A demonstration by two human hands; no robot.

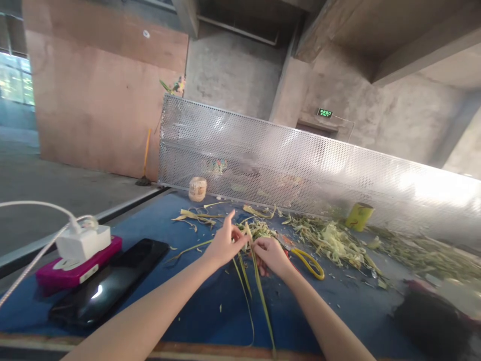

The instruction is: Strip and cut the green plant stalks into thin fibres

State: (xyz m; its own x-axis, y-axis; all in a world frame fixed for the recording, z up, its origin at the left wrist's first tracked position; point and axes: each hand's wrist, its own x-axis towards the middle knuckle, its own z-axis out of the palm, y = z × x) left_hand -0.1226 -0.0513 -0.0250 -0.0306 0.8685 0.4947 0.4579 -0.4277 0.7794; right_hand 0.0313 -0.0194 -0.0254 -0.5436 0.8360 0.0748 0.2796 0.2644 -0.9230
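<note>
Over the middle of the blue tabletop, my left hand (221,243) has one finger raised and its other fingertips closed at the top of some long green-yellow plant strips (259,291). Close by on the right, my right hand (274,254) pinches the same strips with bent fingers. The strips hang down toward the table's front edge, and their upper ends are partly hidden by my fingers. Just beyond my hands lies a heap of shredded leaf pieces (259,228). Scissors with yellow handles (310,263) rest beside my right hand, partly covered by it.
A black phone (112,281) and a pink power strip (80,268) with a white charger (84,240) lie at left. A twine roll (197,189) stands by the perforated metal screen (240,145). Leaf scraps (338,240) and a yellow-green cup-like container (359,216) are at right.
</note>
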